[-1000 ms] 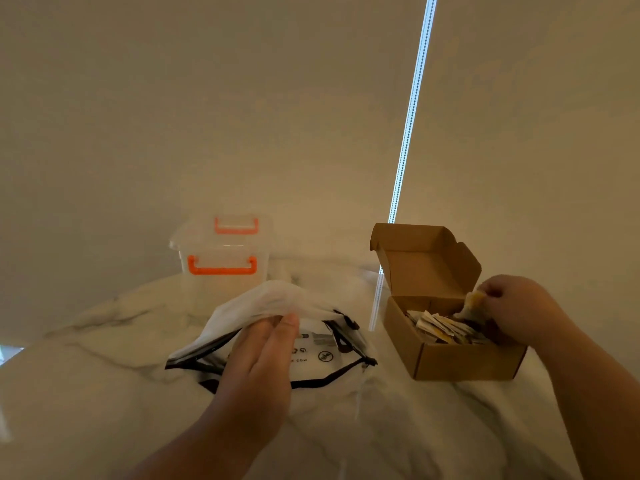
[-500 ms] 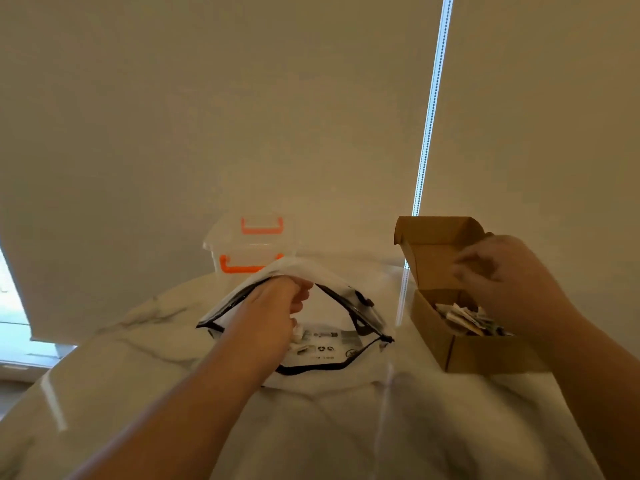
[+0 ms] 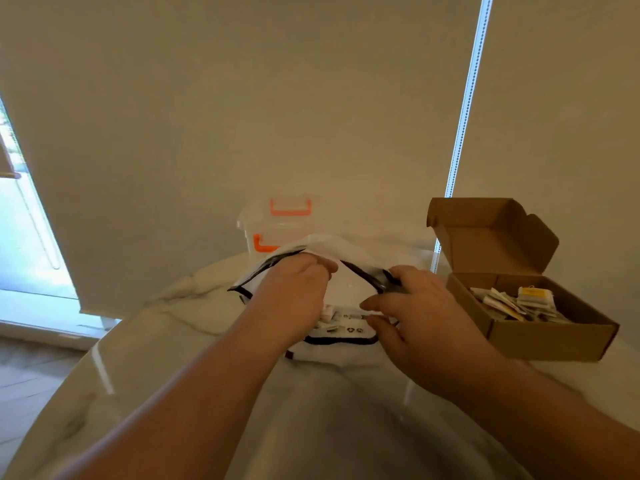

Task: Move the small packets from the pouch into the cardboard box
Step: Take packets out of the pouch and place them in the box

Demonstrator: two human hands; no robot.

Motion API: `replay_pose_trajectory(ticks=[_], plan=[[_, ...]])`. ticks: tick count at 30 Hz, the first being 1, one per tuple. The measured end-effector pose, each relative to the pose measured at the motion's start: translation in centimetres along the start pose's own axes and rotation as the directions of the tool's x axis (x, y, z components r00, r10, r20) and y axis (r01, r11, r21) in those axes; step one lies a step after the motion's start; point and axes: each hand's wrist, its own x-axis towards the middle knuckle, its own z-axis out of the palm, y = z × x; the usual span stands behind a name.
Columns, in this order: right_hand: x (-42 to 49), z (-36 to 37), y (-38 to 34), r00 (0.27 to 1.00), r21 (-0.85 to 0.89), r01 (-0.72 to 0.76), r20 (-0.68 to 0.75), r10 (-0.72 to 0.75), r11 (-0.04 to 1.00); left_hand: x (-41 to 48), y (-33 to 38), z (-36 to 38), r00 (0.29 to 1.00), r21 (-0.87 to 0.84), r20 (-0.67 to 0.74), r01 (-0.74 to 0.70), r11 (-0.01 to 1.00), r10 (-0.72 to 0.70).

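A white pouch (image 3: 346, 282) with a black zip edge lies open in the middle of the marble table. My left hand (image 3: 294, 292) grips its upper flap and holds the mouth up. My right hand (image 3: 412, 317) is at the pouch's mouth on the right, fingers spread and loosely bent, with no packet visible in it. A few small packets (image 3: 327, 315) show inside the pouch. The open cardboard box (image 3: 540, 337) stands to the right, its lid tilted back, with several small packets (image 3: 516, 303) inside.
A clear plastic container (image 3: 277, 223) with orange latches stands behind the pouch. The round marble table (image 3: 311, 410) ends at a curved edge on the left. A roller blind with a bead chain (image 3: 464, 105) hangs behind.
My right hand has left the cardboard box, where it dropped a packet, and moved left to the pouch's mouth. My left hand has lifted the pouch flap higher. The camera has shifted.
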Motion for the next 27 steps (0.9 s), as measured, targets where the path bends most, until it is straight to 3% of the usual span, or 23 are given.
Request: replay_pose_trajectory(ticks=[2,4,6,9,11,19,27], plan=[[0.3,0.4,-0.2,1.000,-0.008,0.017,0.009,-0.017,1.000,-0.3,-1.1,-0.5,0.971,0.298,-0.019,-0.223,0.928,0.239],[0.5,0.7,-0.5,0.998,-0.038,0.044,0.050,-0.042,0.998,-0.2,-2.3,-0.9,0.943,0.491,-0.012,-0.283,0.824,0.331],[0.7,0.8,-0.9,0.993,-0.064,0.058,0.106,-0.051,0.996,1.7,-2.8,-0.6,0.969,0.643,0.037,-0.210,0.736,0.244],[0.7,1.0,-1.7,0.988,-0.069,0.059,0.149,-0.048,0.996,3.3,-2.6,-0.4,0.990,0.910,0.099,-0.047,0.413,-0.105],[0.7,1.1,-2.2,0.985,-0.071,0.046,0.169,-0.033,0.996,3.7,-3.4,-0.3,0.987,0.957,0.100,-0.061,0.285,-0.124],[1.2,0.2,-3.6,0.977,-0.167,0.005,0.212,0.031,0.986,3.7,-4.5,-0.5,0.993,0.960,0.092,-0.068,0.272,-0.076],[1.9,1.0,-5.8,0.959,-0.281,-0.044,0.257,0.119,0.959,3.9,-5.7,-1.4,0.997,0.936,0.051,-0.025,0.352,-0.065]])
